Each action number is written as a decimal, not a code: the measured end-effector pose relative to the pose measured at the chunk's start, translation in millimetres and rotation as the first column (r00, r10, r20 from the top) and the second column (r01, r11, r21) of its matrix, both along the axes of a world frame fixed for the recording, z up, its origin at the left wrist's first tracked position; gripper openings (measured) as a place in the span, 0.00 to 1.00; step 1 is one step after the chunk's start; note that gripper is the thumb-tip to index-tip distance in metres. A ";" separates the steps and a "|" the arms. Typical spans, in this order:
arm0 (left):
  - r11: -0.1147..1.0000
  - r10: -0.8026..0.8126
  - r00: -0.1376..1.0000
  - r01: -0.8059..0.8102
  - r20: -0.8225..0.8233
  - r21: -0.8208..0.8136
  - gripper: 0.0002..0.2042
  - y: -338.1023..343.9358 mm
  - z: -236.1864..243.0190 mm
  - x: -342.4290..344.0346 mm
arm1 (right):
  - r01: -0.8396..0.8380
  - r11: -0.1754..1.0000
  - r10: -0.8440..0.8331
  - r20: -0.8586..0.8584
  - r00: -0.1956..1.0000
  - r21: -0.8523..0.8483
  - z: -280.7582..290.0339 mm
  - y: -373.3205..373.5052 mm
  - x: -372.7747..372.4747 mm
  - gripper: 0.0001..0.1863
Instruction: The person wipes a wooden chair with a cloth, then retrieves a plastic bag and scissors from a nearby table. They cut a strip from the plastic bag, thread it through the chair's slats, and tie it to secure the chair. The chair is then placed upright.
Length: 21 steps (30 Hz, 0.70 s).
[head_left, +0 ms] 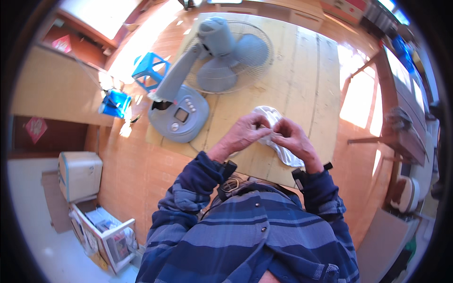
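Note:
Near the front edge of a wooden table (264,96), my left hand (244,133) and my right hand (293,137) come together, fingertips nearly touching. Both hands are closed in a pinch; whatever lies between the fingers is too small or hidden to make out. Under and behind them is a crumpled white cloth (289,156), partly covered by my hands. A grey electric fan stands to the left and beyond: its button-studded base (185,123) is close to my left hand, and its motor housing (216,35), blades and wire guard (262,70) are farther off.
Blue plastic stools (149,70) stand left of the table. A dark wooden bench (401,104) is on the right. At lower left are a cream box (80,175) and a white-framed rack (106,231) with things inside. Sunlight patches fall on the brown floor.

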<state>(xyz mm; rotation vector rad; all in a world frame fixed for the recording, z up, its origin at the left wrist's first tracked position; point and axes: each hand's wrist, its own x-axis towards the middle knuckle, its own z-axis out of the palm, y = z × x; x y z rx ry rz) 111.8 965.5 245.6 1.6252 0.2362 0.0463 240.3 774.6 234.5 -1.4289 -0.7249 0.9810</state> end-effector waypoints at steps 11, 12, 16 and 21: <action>0.929 0.115 0.982 -0.159 0.150 0.334 0.10 -11.1 -25.6 -18.4 | -0.050 0.997 0.047 -0.045 0.998 -0.055 -4.0 8.1 -11.1 0.04; 0.912 0.115 0.984 -0.160 0.139 0.379 0.09 -11.9 -29.9 -22.5 | -0.063 0.996 0.060 -0.056 0.997 -0.057 -7.6 9.3 -12.1 0.04; 0.841 0.094 0.993 -0.120 0.076 0.528 0.08 -14.4 -44.9 -37.5 | -0.152 0.987 0.150 -0.036 0.988 -0.057 -25.0 15.9 -15.8 0.04; 0.854 0.042 0.996 -0.076 0.076 0.514 0.07 -13.8 -50.9 -52.7 | -0.203 0.965 0.230 0.162 0.960 -0.169 -36.8 17.6 -22.4 0.07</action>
